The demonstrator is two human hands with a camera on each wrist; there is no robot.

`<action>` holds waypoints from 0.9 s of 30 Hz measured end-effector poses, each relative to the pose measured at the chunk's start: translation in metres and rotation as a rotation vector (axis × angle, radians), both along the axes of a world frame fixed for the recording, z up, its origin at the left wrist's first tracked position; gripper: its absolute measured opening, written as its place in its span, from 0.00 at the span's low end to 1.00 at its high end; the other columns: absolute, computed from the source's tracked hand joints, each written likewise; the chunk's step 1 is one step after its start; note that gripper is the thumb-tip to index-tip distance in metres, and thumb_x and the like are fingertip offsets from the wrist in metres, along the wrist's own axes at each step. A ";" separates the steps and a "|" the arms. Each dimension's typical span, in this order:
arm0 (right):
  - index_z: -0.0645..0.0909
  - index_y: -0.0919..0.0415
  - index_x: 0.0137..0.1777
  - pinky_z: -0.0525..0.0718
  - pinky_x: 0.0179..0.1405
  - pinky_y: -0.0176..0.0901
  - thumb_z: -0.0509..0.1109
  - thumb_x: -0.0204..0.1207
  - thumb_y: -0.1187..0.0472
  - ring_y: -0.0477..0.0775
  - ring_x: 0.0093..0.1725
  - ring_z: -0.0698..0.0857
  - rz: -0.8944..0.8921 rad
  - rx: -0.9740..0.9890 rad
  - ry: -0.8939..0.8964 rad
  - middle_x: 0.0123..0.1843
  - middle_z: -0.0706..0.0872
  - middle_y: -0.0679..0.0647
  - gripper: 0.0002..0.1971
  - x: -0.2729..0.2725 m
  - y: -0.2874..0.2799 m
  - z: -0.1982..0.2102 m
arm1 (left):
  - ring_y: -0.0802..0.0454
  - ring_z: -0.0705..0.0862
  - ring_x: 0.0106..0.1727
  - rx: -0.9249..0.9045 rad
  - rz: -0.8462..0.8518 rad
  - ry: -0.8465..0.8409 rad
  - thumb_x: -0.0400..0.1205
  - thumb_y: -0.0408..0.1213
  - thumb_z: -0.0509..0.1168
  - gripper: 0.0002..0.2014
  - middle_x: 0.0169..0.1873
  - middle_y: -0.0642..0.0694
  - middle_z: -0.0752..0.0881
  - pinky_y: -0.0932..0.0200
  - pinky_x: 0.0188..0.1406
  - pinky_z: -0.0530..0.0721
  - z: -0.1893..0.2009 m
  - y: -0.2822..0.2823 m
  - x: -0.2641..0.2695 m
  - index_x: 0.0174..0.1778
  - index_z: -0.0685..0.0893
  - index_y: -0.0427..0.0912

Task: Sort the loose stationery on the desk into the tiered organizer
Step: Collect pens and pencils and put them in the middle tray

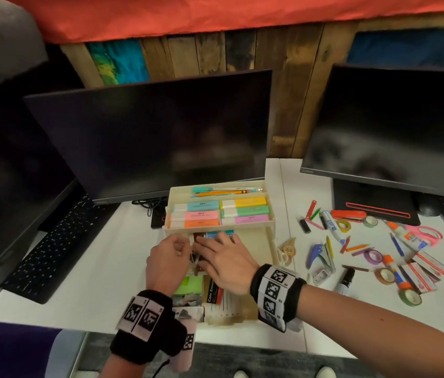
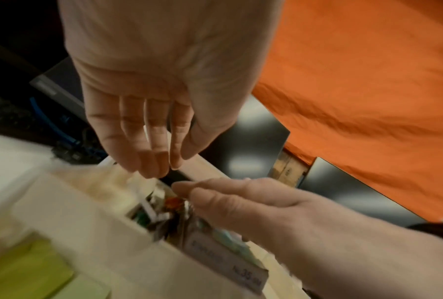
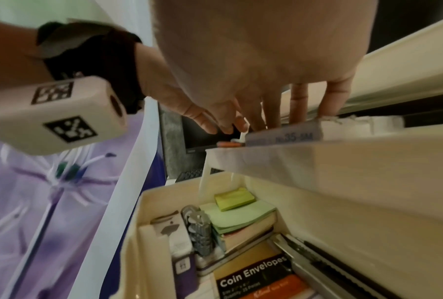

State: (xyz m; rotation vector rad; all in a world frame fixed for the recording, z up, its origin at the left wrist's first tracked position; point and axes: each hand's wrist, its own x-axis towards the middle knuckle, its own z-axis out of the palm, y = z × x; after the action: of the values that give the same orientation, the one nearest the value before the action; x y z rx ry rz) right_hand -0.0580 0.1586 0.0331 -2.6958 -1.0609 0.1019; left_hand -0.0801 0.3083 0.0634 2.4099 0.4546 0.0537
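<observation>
The cream tiered organizer (image 1: 272, 242) stands at the desk's middle. Its top tier holds pastel highlighters (image 1: 215, 211) and pencils. My right hand (image 1: 215, 245) lies flat in the middle tier, straight fingers (image 3: 295, 109) resting on a grey-blue staples box (image 3: 287, 136). My left hand (image 1: 185, 248) hovers at that tier's left compartment of small clips (image 2: 164, 214); its fingers (image 2: 151, 157) hang loosely bent, and nothing shows between them. The bottom tier (image 3: 138, 204) holds green sticky notes (image 3: 238, 218) and a coin envelopes pack (image 3: 253, 277).
Loose stationery covers the desk to the right: orange stapler (image 1: 349, 214), pink scissors (image 1: 425, 233), blue hole punch (image 1: 322, 257), tape rolls, glue sticks, crayons, black marker (image 1: 346, 281), staple boxes (image 1: 420, 271). Two monitors (image 1: 155, 137) stand behind; a keyboard (image 1: 51, 241) lies left.
</observation>
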 end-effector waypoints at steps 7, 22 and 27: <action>0.73 0.51 0.66 0.75 0.56 0.38 0.52 0.82 0.52 0.47 0.56 0.75 -0.202 0.351 0.055 0.59 0.76 0.50 0.16 -0.038 -0.098 -0.010 | 0.63 0.81 0.35 -0.119 -0.238 -0.323 0.81 0.38 0.65 0.04 0.41 0.58 0.84 0.68 0.37 0.80 0.025 -0.080 0.004 0.47 0.83 0.51; 0.79 0.54 0.58 0.71 0.51 0.27 0.64 0.79 0.67 0.47 0.51 0.76 -0.474 0.306 0.258 0.53 0.73 0.50 0.11 -0.029 -0.251 -0.064 | 0.53 0.80 0.37 0.010 0.058 -0.310 0.82 0.38 0.64 0.04 0.37 0.51 0.83 0.57 0.39 0.78 0.000 -0.099 -0.006 0.41 0.80 0.47; 0.81 0.55 0.57 0.67 0.53 0.17 0.62 0.78 0.64 0.39 0.48 0.74 -0.410 0.394 0.216 0.50 0.73 0.50 0.11 -0.009 -0.215 -0.053 | 0.40 0.82 0.55 0.157 0.240 0.016 0.84 0.32 0.56 0.12 0.54 0.37 0.86 0.51 0.54 0.75 -0.012 -0.035 -0.002 0.58 0.83 0.36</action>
State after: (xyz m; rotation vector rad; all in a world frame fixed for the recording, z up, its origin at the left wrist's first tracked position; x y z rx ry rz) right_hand -0.0673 -0.0566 -0.0201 -2.4123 -0.4008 0.0955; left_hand -0.0817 0.2730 0.0513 2.4975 0.7712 0.1823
